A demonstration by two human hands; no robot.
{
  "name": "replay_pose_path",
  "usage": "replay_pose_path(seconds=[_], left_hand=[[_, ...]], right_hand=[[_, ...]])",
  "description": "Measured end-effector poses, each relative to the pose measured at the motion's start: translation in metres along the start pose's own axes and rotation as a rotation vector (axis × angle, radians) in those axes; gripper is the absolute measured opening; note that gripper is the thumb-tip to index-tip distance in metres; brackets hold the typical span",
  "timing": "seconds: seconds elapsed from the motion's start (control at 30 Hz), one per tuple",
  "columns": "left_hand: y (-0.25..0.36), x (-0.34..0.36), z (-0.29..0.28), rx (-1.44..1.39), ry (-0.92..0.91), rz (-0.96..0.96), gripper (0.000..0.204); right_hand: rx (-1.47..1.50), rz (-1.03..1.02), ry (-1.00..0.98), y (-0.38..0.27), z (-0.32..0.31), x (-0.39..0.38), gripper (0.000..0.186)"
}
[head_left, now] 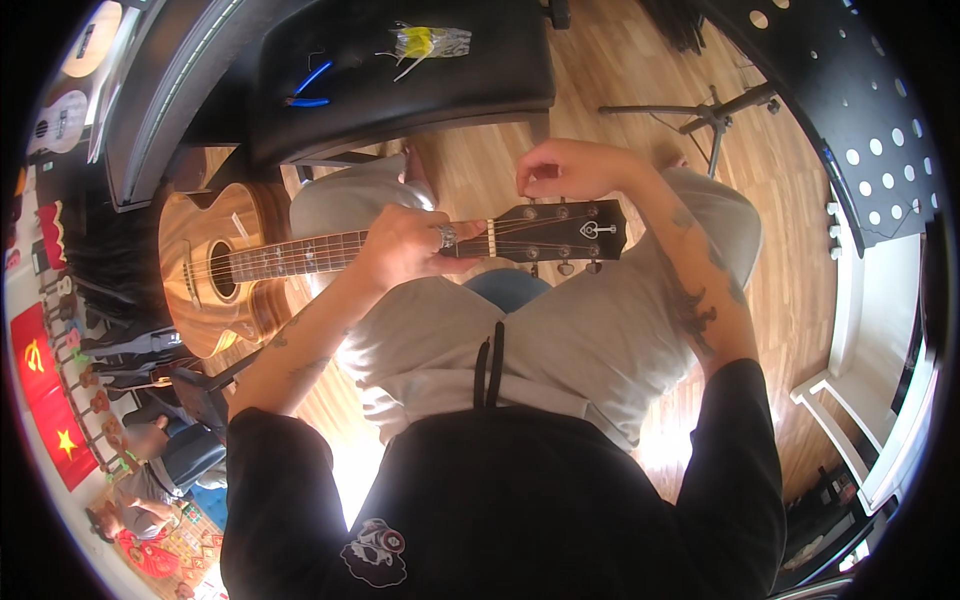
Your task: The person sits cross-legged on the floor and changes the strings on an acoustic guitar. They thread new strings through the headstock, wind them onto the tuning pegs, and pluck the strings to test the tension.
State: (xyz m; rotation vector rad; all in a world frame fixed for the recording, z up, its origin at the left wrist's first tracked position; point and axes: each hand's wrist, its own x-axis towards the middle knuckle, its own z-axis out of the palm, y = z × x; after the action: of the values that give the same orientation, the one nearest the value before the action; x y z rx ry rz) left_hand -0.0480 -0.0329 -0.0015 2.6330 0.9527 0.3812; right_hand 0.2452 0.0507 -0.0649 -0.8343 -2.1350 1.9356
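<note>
- Fingers of the left hand [415, 245] grasp the guitar neck [310, 254], just beside the nut [491, 237].
- Right hand [570, 168] curls at the far edge of the headstock [570, 232]; whether it pinches a peg, I cannot tell.
- Acoustic guitar [225, 312] extends across the thighs, body to the left.
- Ahead, a black padded bench [400, 95] bears blue-handled pliers [308, 102] and a clear-and-yellow packet [425, 42].

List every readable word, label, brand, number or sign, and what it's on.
No readable words or numbers.
Guitar headstock: pale heart-like emblem, no letters legible.
Black shirt: white-and-red graphic, no letters legible.
Red wall hanging: signs only, yellow hammer and sickle, yellow star.
Clear-and-yellow packet: any print too small to read.
</note>
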Motion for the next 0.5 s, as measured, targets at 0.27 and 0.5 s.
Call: replay_pose_path(seconds=[0.27,0.5], left_hand=[[-0.003,0.0,0.0,0.051,-0.009,0.039,0.046],[-0.004,-0.006,0.002,0.046,0.004,0.001,0.047]], right_hand=[[-0.424,0.061,0.375,-0.01,0.028,0.005,0.023],[-0.073,0.01,0.087,-0.017,0.006,-0.006,0.016]])
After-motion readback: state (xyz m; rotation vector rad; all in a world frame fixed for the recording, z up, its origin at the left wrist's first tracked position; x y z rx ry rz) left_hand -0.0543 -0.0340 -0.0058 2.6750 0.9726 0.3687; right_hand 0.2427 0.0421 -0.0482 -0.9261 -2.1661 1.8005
